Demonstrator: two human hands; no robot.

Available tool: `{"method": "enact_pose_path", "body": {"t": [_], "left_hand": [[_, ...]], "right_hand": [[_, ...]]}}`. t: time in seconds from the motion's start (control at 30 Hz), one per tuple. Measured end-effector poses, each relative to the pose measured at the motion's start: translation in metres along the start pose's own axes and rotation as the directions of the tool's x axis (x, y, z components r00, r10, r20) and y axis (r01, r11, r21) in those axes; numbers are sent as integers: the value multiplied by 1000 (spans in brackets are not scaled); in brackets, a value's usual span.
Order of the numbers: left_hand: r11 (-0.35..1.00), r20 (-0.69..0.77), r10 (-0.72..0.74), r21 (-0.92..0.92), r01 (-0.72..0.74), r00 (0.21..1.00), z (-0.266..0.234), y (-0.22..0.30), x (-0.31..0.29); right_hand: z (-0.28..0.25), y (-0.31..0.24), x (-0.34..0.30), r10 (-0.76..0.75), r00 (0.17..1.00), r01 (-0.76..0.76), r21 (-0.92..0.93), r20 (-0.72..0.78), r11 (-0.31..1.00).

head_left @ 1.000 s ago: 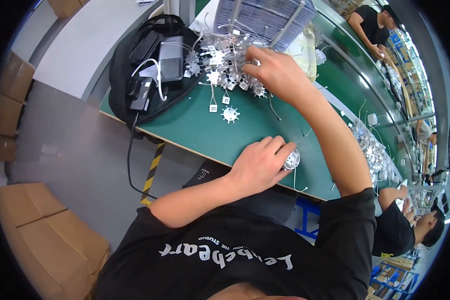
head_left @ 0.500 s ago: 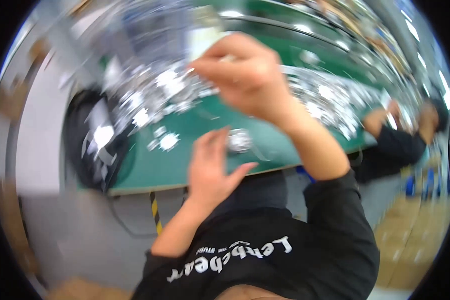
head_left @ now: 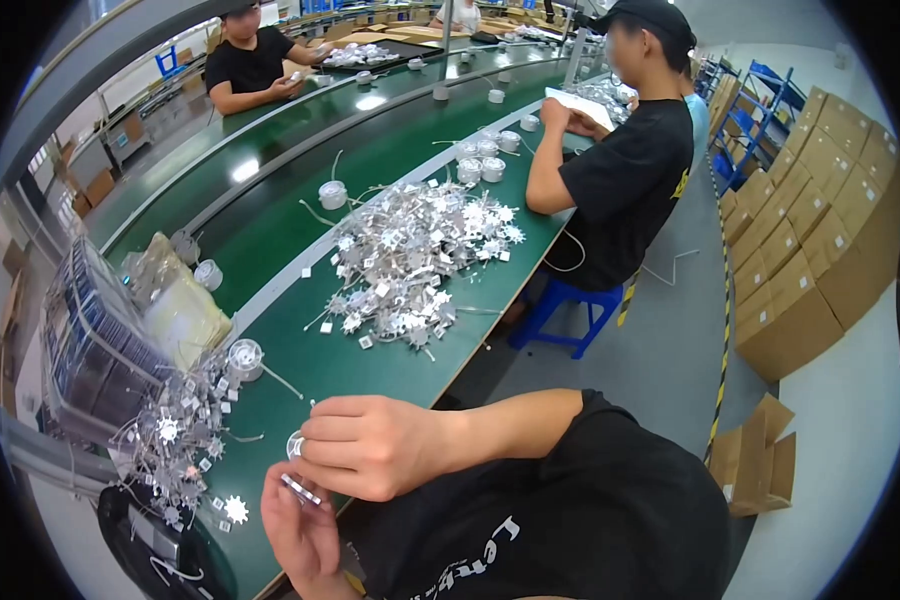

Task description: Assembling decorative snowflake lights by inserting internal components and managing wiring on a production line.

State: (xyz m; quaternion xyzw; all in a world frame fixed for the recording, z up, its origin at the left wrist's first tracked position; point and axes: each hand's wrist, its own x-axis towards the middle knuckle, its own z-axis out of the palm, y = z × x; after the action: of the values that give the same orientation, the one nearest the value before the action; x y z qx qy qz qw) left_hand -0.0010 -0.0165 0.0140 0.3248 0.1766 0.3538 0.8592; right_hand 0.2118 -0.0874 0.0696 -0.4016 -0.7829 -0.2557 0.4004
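Observation:
My left hand [head_left: 298, 535], low at the table's near edge, has its fingers bent around a small flat silver part [head_left: 300, 491] with a dark edge. Just above it, my right hand [head_left: 365, 448] is closed, back of the hand up, around a white round housing [head_left: 295, 446]; only its rim shows past the fingers. The two hands nearly touch. Beyond them a similar white round housing [head_left: 245, 358] with a trailing wire stands on the green table [head_left: 340, 370]. A heap of star-shaped silver parts [head_left: 175, 440] with small white squares lies to the left.
A larger heap of silver parts [head_left: 410, 260] covers the table ahead. Behind the left heap stand a clear-wrapped stack [head_left: 95, 345] and a yellowish bag [head_left: 185, 310]. A black bag [head_left: 135, 545] sits lower left. A co-worker [head_left: 625, 160] is at right, near a blue stool [head_left: 570, 312].
The view has swung right. My right hand has come down from above the parts to beside my left. The left, earlier spread beside a housing on the table, now holds the small silver part.

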Motion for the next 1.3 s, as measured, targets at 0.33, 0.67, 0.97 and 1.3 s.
{"method": "enact_pose_path", "body": {"t": [0.33,0.67,0.97,1.3], "left_hand": [[835,21,279,488,-253,960,13,0,2],[199,367,504,831,-519,782,7,5,10],[60,231,327,963,-264,916,-13,-6,38],[207,204,402,929,-305,893,-18,-16,39]], "right_hand": [[-9,-3,1,274,952,-305,480,135,822],[7,7,-30,245,950,-289,250,194,924],[38,16,-34,515,726,-680,365,456,635],[44,18,-49,466,792,-593,320,394,739]]}}
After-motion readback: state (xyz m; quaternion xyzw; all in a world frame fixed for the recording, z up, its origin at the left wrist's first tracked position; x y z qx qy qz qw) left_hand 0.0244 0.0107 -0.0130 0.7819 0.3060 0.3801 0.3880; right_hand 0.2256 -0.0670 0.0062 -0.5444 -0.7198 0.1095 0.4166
